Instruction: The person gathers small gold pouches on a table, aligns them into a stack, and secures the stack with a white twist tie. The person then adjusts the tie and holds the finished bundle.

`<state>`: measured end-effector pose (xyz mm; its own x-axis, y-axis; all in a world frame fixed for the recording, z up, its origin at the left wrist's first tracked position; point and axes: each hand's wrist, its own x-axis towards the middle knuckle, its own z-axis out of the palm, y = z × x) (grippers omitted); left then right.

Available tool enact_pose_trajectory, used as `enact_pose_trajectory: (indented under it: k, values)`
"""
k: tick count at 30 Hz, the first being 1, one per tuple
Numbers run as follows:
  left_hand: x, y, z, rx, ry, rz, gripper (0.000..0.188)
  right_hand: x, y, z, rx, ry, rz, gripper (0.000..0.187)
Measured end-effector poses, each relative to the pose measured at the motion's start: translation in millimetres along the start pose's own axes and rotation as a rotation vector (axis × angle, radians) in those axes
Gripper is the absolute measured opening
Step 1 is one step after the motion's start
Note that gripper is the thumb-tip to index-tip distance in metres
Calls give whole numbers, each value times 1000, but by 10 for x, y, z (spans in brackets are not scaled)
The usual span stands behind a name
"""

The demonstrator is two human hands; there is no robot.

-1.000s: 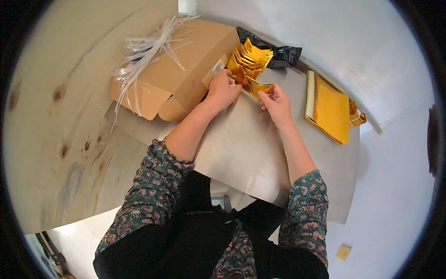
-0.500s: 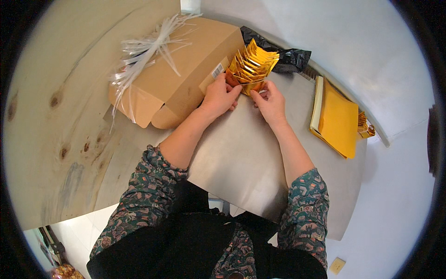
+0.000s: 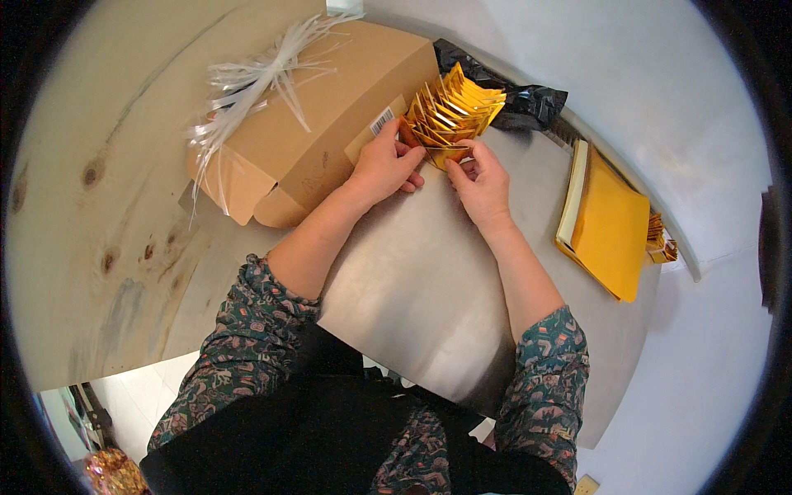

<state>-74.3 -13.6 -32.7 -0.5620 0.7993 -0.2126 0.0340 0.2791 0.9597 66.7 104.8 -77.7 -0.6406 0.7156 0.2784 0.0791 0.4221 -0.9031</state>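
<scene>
A person's bare hands meet at the near end of a row of folded gold foil pieces [image 3: 455, 107], which stands against the side of a brown cardboard box [image 3: 351, 95]. The right hand [image 3: 483, 183] narrowly pinches the right end of the front gold piece [image 3: 445, 155] between thumb and fingers; the left hand [image 3: 386, 171] curls at its left end, thumb touching, though whether it grips cannot be told. The box's contents are hidden; a bundle of white strips [image 3: 268, 73] lies across its top. Behind the row sits a crumpled black plastic bag [image 3: 532, 106], its contents also unseen.

Bare metal tabletop [image 3: 417, 264] spreads between the forearms to a near edge close to the person's body. More open surface separates the right hand from a stack of gold sheets [image 3: 612, 227], which lies near the tabletop's far right edge beside a smaller gold folded bundle [image 3: 657, 239].
</scene>
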Motion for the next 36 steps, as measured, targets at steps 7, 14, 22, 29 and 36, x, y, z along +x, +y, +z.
enact_pose_trajectory:
  k: [7, 14, 22, 29, 36]
  values:
    - [11, 29, -49, 52, -1, -17, 58, -23, -41, 44, 9, 41, -1, 34]
    - [-39, 73, -47, 94, 15, 0, 48, -83, -129, 9, 24, 56, -22, 36]
    - [-25, 21, -76, 85, -10, 0, 42, -71, -166, 23, 15, 136, 76, 52]
    - [-31, 14, -97, 74, -7, -15, 45, 32, -109, 39, -80, 113, 108, 70]
    - [-62, 53, -91, 106, 10, 4, 41, -29, -161, 58, -147, 98, 28, 63]
